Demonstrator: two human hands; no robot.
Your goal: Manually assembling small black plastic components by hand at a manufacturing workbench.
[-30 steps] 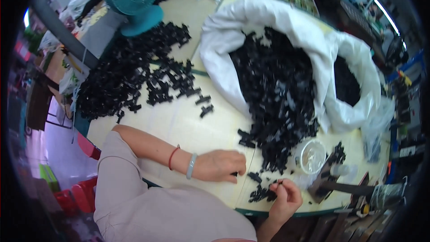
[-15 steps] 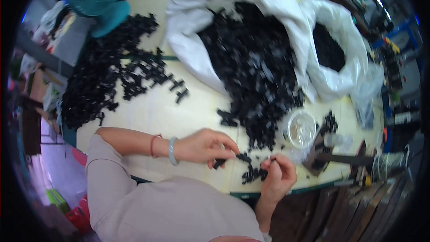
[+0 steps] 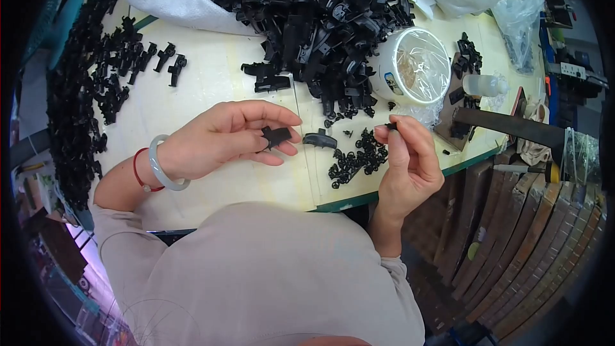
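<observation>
I see a flat black plastic clip (image 3: 276, 135) pinched in my left hand (image 3: 221, 140), fingers clamped on it above the tabletop (image 3: 211, 83). My right hand (image 3: 409, 160) pinches a tiny black piece (image 3: 391, 126) just right of it. Between them lies a curved black part (image 3: 319, 140). Beyond stands a round white tub (image 3: 418, 66) sealed with clear film, beside the black parts heap (image 3: 320, 19).

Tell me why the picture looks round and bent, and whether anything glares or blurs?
Head view: a fisheye lens bends the table edge and leaves black corners. Soft, even light, faint shadows. Glare sits on the plastic film over the round white tub. The left hand and right hand look sharp; the rim smears slightly.
</observation>
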